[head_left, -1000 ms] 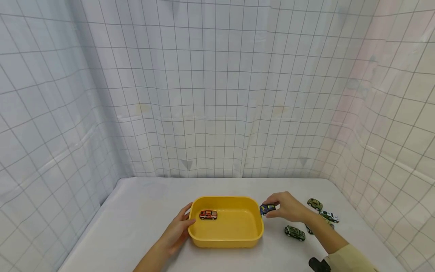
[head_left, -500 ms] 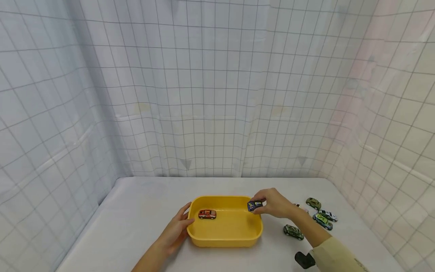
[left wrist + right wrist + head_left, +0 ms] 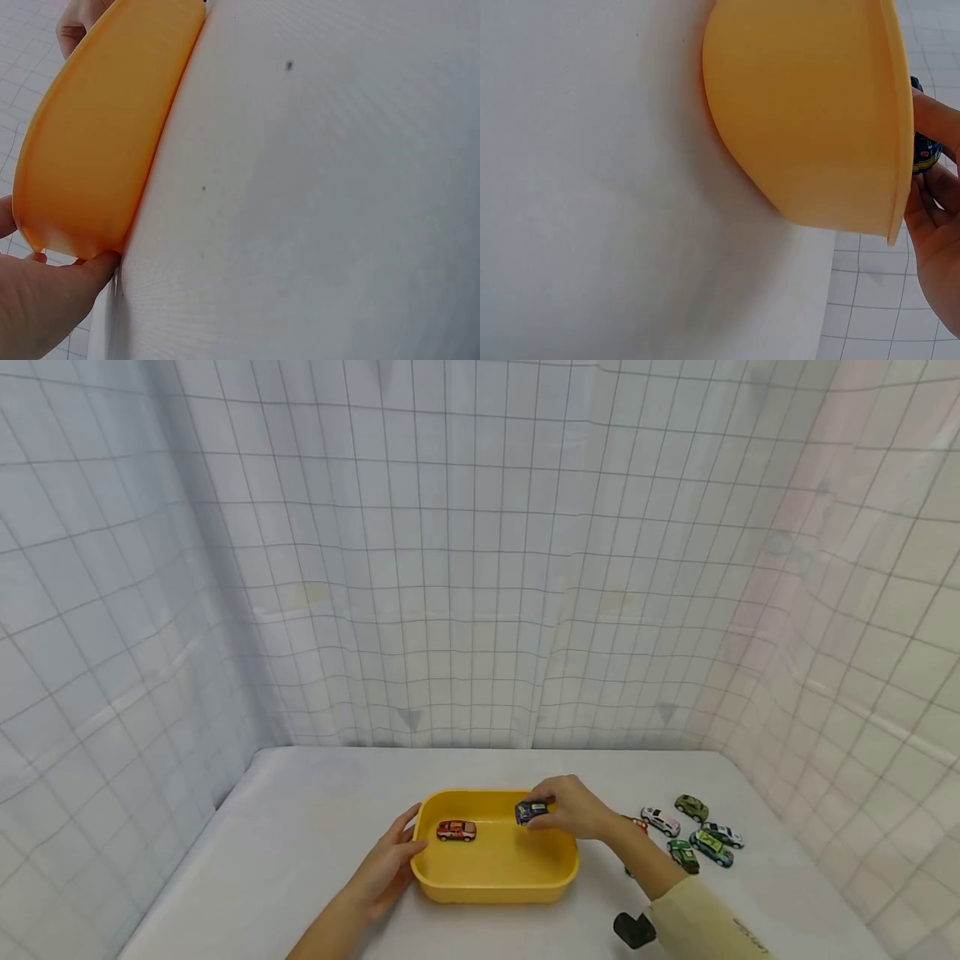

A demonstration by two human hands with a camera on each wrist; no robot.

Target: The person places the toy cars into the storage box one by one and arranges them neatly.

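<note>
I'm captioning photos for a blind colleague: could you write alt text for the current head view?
A right hand holds a blue toy car over a yellow tray, while the left hand holds the tray's left side. A red car sits in the tray; more cars lie on the white table to the right.

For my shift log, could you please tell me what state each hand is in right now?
Left hand: closed, holding the tray.
Right hand: closed, holding the blue car.

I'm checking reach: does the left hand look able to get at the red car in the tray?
Probably yes: the left hand holds the yellow tray beside the red car, and the open top leaves the way free.
</note>
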